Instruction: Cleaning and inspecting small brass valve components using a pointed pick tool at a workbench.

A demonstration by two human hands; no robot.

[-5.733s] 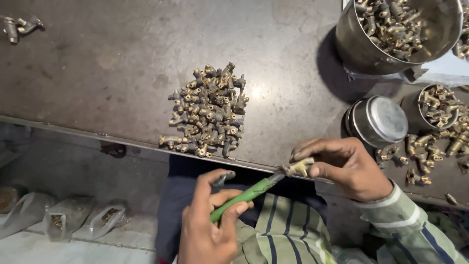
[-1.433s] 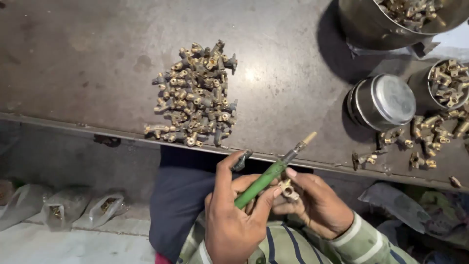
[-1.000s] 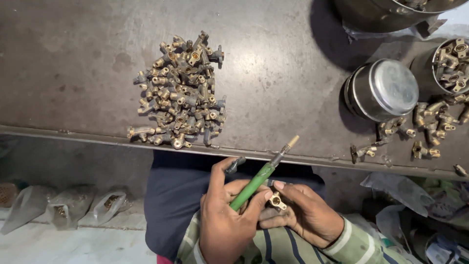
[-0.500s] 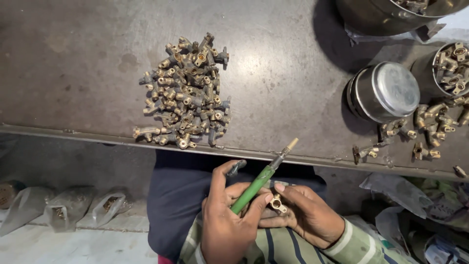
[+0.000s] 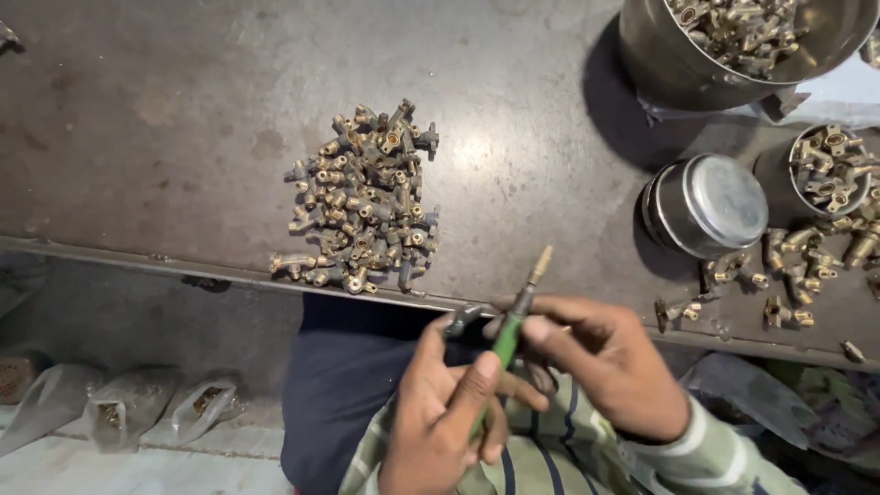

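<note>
Hands grip green tool (above lap).

A dark, worn metal surface is seen from above, stained and scuffed, with a soft patch of reflected light near its middle. Its front edge is formed by a thin metal lip. Below it, a dusty grey concrete floor is visible, where three small clear plastic bags are lying side by side.
</note>
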